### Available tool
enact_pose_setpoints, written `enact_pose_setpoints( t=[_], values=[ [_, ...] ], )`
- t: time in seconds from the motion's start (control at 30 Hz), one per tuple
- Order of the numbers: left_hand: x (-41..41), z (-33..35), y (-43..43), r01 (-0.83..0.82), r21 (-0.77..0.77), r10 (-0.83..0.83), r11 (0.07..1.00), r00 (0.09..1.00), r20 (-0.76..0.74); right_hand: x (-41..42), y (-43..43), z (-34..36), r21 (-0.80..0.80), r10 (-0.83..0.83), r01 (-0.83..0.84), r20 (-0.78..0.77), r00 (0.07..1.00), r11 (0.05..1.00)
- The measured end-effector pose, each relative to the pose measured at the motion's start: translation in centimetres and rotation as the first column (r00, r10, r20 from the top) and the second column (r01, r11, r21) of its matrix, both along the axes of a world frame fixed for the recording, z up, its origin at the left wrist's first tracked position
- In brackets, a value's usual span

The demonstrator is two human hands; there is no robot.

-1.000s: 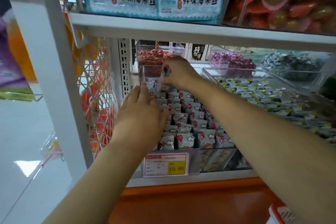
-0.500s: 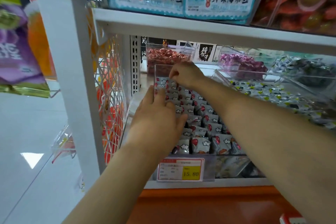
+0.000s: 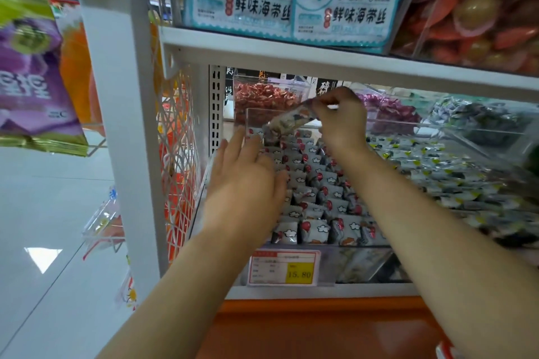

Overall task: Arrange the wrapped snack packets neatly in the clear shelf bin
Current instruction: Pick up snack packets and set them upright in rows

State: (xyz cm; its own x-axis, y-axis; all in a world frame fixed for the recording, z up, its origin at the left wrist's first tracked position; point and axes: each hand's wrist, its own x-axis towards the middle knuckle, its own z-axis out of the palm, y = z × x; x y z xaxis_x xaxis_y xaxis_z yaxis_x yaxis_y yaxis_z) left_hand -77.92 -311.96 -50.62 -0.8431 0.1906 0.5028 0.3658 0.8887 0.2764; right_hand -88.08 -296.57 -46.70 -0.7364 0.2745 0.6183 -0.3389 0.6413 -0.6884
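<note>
Our right hand (image 3: 341,122) has lifted one grey-and-red wrapped snack packet (image 3: 287,122) above the back of the clear plastic shelf bin (image 3: 255,118), fingers (image 3: 322,105) pinching it, while our left hand (image 3: 248,183) stays flat, fingers straight, over the rows of packets (image 3: 318,181).

Bare left hand (image 3: 245,183), bare right hand (image 3: 341,122); both forearms bare along whole visible length, widening toward bottom edge of view.

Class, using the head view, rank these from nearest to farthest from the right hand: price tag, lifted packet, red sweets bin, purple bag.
1. Lifted packet: pinched by the right hand.
2. Red sweets bin: just behind, leftward.
3. Price tag: shelf front, below.
4. Purple bag: far left.
</note>
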Motion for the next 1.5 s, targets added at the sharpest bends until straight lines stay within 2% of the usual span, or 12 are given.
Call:
enact_pose_setpoints(
  t=[0.07, 0.13, 0.23, 0.33, 0.43, 0.5, 0.63, 0.73, 0.9, 1.13, 1.33, 1.5],
  values=[
    [0.7, 0.3, 0.1, -0.001, 0.103, 0.014, 0.995, 0.992, -0.126, 2.9, 1.1, -0.4, -0.209, -0.004, 0.0, -0.019, 1.0, 0.978],
    [1.5, 0.7, 0.4, 0.026, 0.209, 0.009, 0.978, 0.986, -0.168, 5.9, 2.1, -0.8, -0.356, 0.048, -0.04, 0.014, 0.999, 0.934],
    [2.7, 0.8, 1.1, 0.078, 0.399, -0.07, 0.914, 0.997, -0.034, 10.2, 3.2, -1.4, -0.504, 0.17, -0.128, 0.039, 0.985, 0.854],
    [3.5, 0.6, 1.5, 0.075, 0.453, -0.122, 0.888, 0.99, 0.074, 13.6, 4.2, -2.0, -0.655, 0.266, -0.196, 0.008, 0.964, 0.73],
    [4.1, 0.8, 2.1, 0.104, 0.658, -0.273, 0.746, 0.949, 0.16, 15.4, 4.9, -2.6, -0.737, 0.329, -0.227, -0.006, 0.944, 0.637],
    [4.3, 0.9, 2.5, 0.081, 0.77, -0.346, 0.633, 0.92, 0.187, 16.1, 5.1, -3.0, -0.774, 0.364, -0.248, -0.024, 0.931, 0.583],
    [4.1, 0.6, 3.4, 0.024, 0.859, -0.395, 0.511, 0.894, 0.211, 16.6, 5.8, -3.6, -0.85, 0.442, -0.288, -0.074, 0.894, 0.441],
    [3.7, 0.4, 3.9, -0.016, 0.87, -0.354, 0.493, 0.909, 0.217, 16.8, 5.9, -4.0, -0.863, 0.517, -0.346, -0.12, 0.847, 0.367],
    [3.2, 0.1, 4.3, -0.089, 0.863, -0.261, 0.498, 0.933, 0.247, 16.8, 5.2, -4.3, -0.861, 0.571, -0.378, -0.13, 0.81, 0.34],
    [3.5, 0.3, 4.0, -0.094, 0.908, -0.377, 0.408, 0.888, 0.262, 16.6, 5.1, -4.0, -0.913, 0.452, -0.285, -0.131, 0.882, 0.292],
    [3.8, 1.0, 3.3, -0.025, 0.959, -0.613, 0.283, 0.764, 0.201, 16.5, 5.6, -3.5, -0.943, 0.374, -0.253, -0.159, 0.914, 0.218],
    [3.9, 1.3, 3.5, 0.01, 0.979, -0.73, 0.205, 0.667, 0.147, 16.4, 6.2, -3.3, -0.943, 0.327, -0.256, -0.179, 0.928, 0.211]
  ],
)
